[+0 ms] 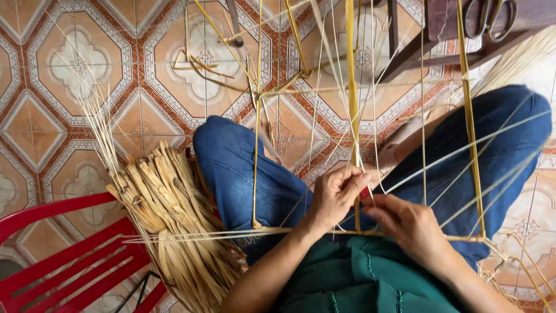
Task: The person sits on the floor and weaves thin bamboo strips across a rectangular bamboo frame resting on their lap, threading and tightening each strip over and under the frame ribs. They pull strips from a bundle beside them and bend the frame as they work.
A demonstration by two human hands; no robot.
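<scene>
Lower left of the frame: a red plastic chair (63,255), slatted, partly in view. Just right of it, a bundle of dried flat palm strips (168,220) leaning against the person's knee, with thin pale fibres fanning up from it.

Centre: a seated person in blue jeans (243,168) and a green top, legs apart on the patterned floor tiles (75,64). A frame of thin yellow bamboo sticks (351,87) stands between the knees, strung with fine pale strands (463,149).

Left hand (336,194): fingers curled closed, pinching a strand against the middle upright stick. Right hand (408,226): just beside it, touching, fingers narrowed around the same strand; a small red item shows between the hands, too small to tell.

Upper right: scissors (489,17) lying on a dark wooden stool (452,29).
</scene>
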